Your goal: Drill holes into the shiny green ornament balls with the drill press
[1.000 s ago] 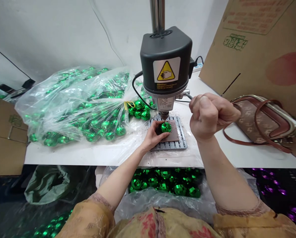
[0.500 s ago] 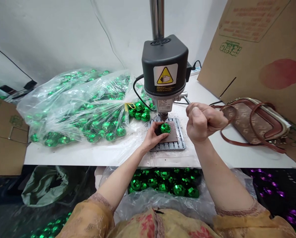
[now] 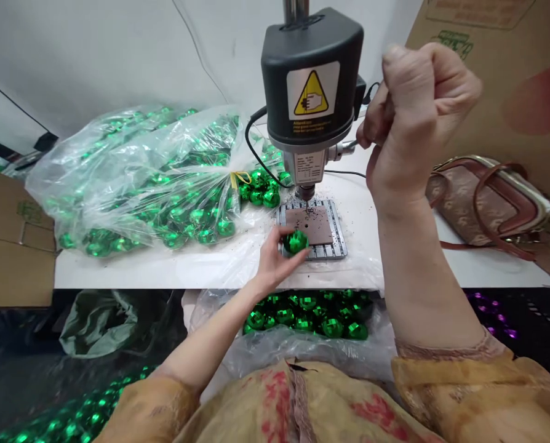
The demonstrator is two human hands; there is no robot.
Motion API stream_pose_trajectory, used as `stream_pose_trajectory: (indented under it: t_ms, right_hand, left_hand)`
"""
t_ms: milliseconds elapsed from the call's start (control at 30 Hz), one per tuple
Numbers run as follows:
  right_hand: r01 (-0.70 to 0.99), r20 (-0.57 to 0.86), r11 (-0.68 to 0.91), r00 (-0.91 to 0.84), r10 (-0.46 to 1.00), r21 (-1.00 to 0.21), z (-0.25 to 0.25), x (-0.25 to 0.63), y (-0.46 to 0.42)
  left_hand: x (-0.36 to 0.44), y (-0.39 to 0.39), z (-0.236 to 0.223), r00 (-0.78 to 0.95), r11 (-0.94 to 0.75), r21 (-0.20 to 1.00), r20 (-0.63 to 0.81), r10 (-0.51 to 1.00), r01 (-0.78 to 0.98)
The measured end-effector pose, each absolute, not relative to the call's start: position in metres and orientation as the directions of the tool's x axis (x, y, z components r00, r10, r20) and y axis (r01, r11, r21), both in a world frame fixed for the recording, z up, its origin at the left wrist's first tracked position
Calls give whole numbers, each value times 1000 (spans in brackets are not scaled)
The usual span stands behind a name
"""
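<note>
My left hand (image 3: 275,255) pinches a shiny green faceted ball (image 3: 296,242) between thumb and fingers, over the front left part of the drill press base (image 3: 339,249). A brown square board (image 3: 318,232) with a small hole lies on that base, strewn with dark shavings. Above the board hangs the black drill press head (image 3: 312,80), its chuck (image 3: 305,192) and bit apart from the ball. To the right of the head, my right hand (image 3: 413,117) is raised and closed around the feed lever (image 3: 354,144), most of which the fingers hide.
A clear plastic bag (image 3: 141,184) of green balls, tied with yellow, lies left on the white table (image 3: 164,274). More green balls (image 3: 302,314) fill a plastic-lined container below the front edge. A brown handbag (image 3: 482,203) and cardboard box (image 3: 524,92) stand right.
The drill head first dipped to the ball, then rose, and my right hand swung up with the lever. My left hand drew the ball off the board, towards me and left.
</note>
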State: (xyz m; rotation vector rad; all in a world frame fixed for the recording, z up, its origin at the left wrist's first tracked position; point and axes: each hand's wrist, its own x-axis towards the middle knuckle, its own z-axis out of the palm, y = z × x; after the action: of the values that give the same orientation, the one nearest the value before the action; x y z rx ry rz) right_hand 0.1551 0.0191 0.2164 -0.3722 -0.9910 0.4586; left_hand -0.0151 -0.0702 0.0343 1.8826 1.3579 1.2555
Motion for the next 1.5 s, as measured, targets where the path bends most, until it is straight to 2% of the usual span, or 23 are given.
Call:
stream_pose_trajectory:
  t_ms: [100, 167, 233, 300, 333, 433, 500, 567, 633, 700, 767, 867, 933, 1000, 1100, 1167, 1267, 1367, 1500]
  right_hand:
    - [-201, 726, 858, 463, 508, -472, 213, 155, 19]
    - [-207, 728, 861, 463, 505, -465, 212, 155, 20]
    - [-211, 728, 860, 461, 507, -465, 212, 155, 19]
    - [-204, 726, 858, 464, 508, -471, 211, 156, 18]
    - [-197, 724, 857, 465, 510, -477, 211, 156, 17]
    - [-172, 719, 849, 464, 517, -500, 209, 156, 15]
    - [-155, 721, 850, 468, 512, -503, 208, 156, 14]
    - [-145, 723, 853, 471, 505, -501, 207, 156, 14]
    - [-140, 728, 857, 471, 498, -496, 206, 156, 14]
    - [-140, 731, 861, 473, 492, -489, 206, 156, 14]
    - [-145, 731, 859, 468, 497, -491, 205, 157, 15]
    - [-163, 726, 849, 454, 516, -502, 205, 157, 14]
    - [-163, 727, 851, 456, 514, -499, 204, 157, 15]
    - [-155, 728, 857, 466, 503, -492, 204, 157, 16]
    - [-156, 729, 861, 471, 496, -485, 204, 156, 17]
    - [-156, 732, 859, 464, 499, -487, 204, 156, 17]
    - [-145, 732, 853, 454, 508, -502, 204, 156, 16]
    - [-130, 732, 847, 447, 514, -516, 204, 156, 15]
    - [-79, 730, 837, 450, 514, -541, 202, 156, 15]
  left_hand:
    - [-36, -123, 30, 478, -525, 681, 282, 832, 510]
    - [-48, -152, 23, 688, -639, 535, 140, 712, 552]
    - [-56, -171, 16, 767, -713, 393, 29, 641, 581]
    - [-60, -178, 10, 804, -753, 358, 12, 595, 552]
    - [-62, -177, 10, 817, -772, 369, 53, 574, 518]
    - [-64, -155, 16, 751, -822, 369, 355, 557, 434]
    - [-65, -122, 27, 561, -786, 364, 555, 614, 500]
    - [-66, -77, 38, 324, -655, 426, 622, 713, 624]
    - [-67, -26, 45, 142, -496, 508, 584, 799, 704]
    - [-68, 19, 47, 41, -349, 544, 498, 866, 763]
    - [-67, 51, 42, 29, -269, 540, 411, 911, 798]
    - [-66, 72, 32, 105, -295, 521, 362, 926, 801]
    - [-64, 71, 29, 93, -322, 559, 399, 912, 764]
    - [-63, 63, 30, -14, -319, 668, 443, 897, 673]
    - [-61, 42, 39, -131, -304, 860, 385, 914, 409]
    - [-58, 25, 46, -10, -287, 923, 299, 954, 256]
    - [-53, 3, 52, 226, -243, 954, 201, 953, 176]
    - [-49, -5, 48, 233, -227, 953, 178, 956, 203]
    - [-46, 1, 40, 254, -271, 904, 191, 948, 331]
